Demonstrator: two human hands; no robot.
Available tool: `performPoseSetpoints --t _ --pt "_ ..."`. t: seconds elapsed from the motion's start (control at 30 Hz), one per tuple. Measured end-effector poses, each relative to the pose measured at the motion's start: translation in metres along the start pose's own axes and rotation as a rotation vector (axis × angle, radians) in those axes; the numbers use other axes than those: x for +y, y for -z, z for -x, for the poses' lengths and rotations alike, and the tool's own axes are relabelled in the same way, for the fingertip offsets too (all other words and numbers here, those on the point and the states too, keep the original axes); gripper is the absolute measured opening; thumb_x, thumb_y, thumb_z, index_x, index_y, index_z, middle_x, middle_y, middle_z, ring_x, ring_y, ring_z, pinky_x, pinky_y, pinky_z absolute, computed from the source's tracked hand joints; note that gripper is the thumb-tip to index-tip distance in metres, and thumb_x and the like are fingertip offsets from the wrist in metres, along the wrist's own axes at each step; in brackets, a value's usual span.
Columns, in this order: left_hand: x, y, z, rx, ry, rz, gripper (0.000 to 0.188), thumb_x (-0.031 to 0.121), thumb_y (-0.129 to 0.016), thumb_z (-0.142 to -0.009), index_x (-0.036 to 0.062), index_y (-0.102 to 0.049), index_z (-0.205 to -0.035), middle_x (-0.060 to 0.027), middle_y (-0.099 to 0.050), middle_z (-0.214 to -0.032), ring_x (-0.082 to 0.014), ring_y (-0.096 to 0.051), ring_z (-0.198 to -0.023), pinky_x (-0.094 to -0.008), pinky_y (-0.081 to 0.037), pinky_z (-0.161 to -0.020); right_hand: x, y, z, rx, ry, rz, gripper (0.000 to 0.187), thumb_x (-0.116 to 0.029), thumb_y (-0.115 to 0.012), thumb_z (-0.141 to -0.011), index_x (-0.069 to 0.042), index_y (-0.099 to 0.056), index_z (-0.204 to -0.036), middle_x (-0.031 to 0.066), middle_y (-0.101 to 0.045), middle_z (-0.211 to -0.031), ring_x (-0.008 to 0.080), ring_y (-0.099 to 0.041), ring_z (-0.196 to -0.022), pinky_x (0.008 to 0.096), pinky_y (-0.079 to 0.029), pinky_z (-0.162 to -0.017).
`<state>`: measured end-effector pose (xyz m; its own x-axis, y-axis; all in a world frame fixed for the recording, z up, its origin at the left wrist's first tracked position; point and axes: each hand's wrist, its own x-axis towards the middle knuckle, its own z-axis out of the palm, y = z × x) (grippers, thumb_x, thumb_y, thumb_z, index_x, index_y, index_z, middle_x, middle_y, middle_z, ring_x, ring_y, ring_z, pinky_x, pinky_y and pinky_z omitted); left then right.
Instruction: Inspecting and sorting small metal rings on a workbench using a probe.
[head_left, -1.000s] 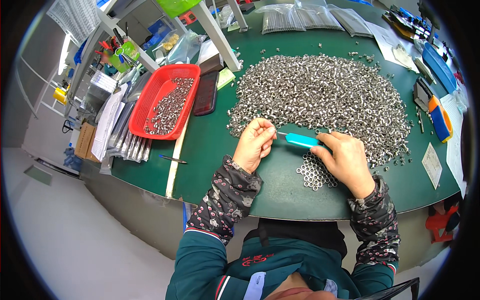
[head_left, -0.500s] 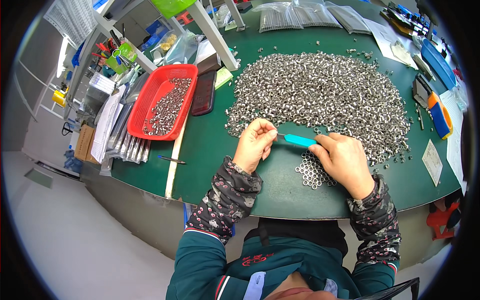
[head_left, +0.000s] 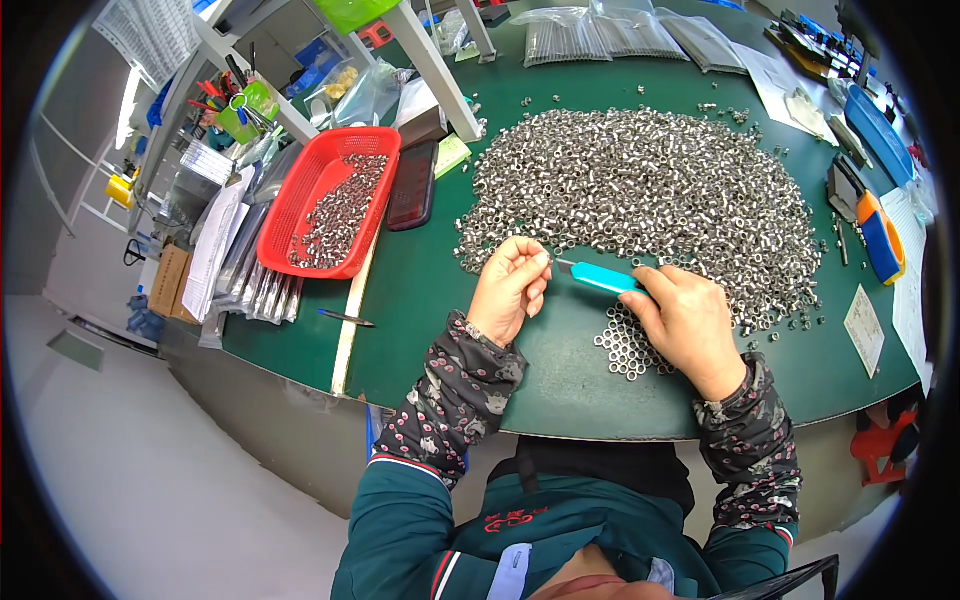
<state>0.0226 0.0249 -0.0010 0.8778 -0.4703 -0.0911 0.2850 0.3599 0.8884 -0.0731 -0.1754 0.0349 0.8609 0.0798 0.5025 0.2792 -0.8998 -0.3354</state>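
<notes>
My right hand point(head_left: 690, 318) is closed round the teal handle of a utility knife point(head_left: 604, 278), its short blade pointing left. Just off the blade's tip, my left hand point(head_left: 512, 285) pinches a small metal ring between thumb and forefinger; the fingertips mostly cover it. Beyond both hands spreads a large heap of short silvery metal rings point(head_left: 640, 185) on the green tabletop point(head_left: 560, 390). A smaller patch of rings point(head_left: 628, 345), lying flat in one layer, sits beside and partly beneath my right hand.
To the left stands a red plastic basket point(head_left: 275, 225) partly filled with small metal pieces, next to a dark phone-like device point(head_left: 411, 185). A pen point(head_left: 346, 318) lies near a pale wooden strip point(head_left: 352, 330). At right are a blue-and-orange tool point(head_left: 882, 240) and a paper card point(head_left: 864, 330).
The knife has turned a little, so its flat side shows broader now. Its blade tip has drawn slightly back from my left fingertips. Both hands stay in nearly the same place.
</notes>
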Motion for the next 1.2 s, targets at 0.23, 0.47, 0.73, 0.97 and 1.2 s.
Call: performPoseSetpoints --t 0.23,0.47,0.73,0.97,1.2 --pt "0.001 0.0 0.001 -0.057 0.006 -0.021 0.004 0.01 -0.053 -0.088 0.0073 -0.05 -0.09 -0.0021 -0.053 -0.072 -0.0042 -0.042 -0.05 -0.0178 -0.033 -0.038 0.003 -0.001 0.0 -0.069 -0.018 -0.034 0.02 -0.025 -0.064 -0.077 -0.007 -0.061 -0.082 0.0083 -0.052 -0.061 0.0255 -0.056 -0.057 0.0374 -0.045 -0.052" --pt "0.002 0.006 0.001 -0.073 0.129 0.212 0.005 0.01 -0.048 -0.09 0.0077 -0.051 -0.093 -0.0034 -0.052 -0.075 -0.0043 -0.039 -0.05 -0.0158 -0.032 -0.038 0.005 0.0 -0.002 0.089 0.062 0.008 0.021 -0.023 -0.067 -0.074 -0.007 -0.058 -0.084 0.0068 -0.051 -0.063 0.0244 -0.055 -0.058 0.0361 -0.044 -0.052" --pt "0.002 0.008 0.0 -0.119 0.155 0.227 0.007 0.015 -0.05 -0.091 0.0082 -0.051 -0.092 -0.0022 -0.052 -0.075 -0.0042 -0.039 -0.05 -0.0164 -0.031 -0.038 0.008 -0.002 -0.004 0.13 0.044 -0.011 0.022 -0.021 -0.067 -0.073 -0.007 -0.058 -0.088 0.007 -0.052 -0.066 0.0252 -0.056 -0.059 0.036 -0.045 -0.053" --pt "0.0 -0.001 0.002 0.012 0.058 0.039 0.013 0.019 -0.053 -0.09 0.007 -0.051 -0.094 -0.004 -0.057 -0.077 -0.0053 -0.048 -0.051 -0.0167 -0.037 -0.039 0.01 -0.003 -0.003 0.132 0.021 -0.029 0.024 -0.02 -0.066 -0.074 -0.005 -0.058 -0.091 0.0073 -0.054 -0.068 0.0256 -0.056 -0.06 0.0361 -0.045 -0.053" --pt "0.001 -0.001 0.001 -0.014 -0.036 -0.081 0.017 0.016 -0.053 -0.09 0.0041 -0.051 -0.103 -0.0049 -0.057 -0.079 -0.0059 -0.05 -0.052 -0.0169 -0.04 -0.039 0.011 -0.002 -0.004 0.112 0.023 -0.036 0.024 -0.021 -0.066 -0.074 -0.005 -0.058 -0.09 0.0075 -0.054 -0.069 0.026 -0.056 -0.06 0.0366 -0.045 -0.053"
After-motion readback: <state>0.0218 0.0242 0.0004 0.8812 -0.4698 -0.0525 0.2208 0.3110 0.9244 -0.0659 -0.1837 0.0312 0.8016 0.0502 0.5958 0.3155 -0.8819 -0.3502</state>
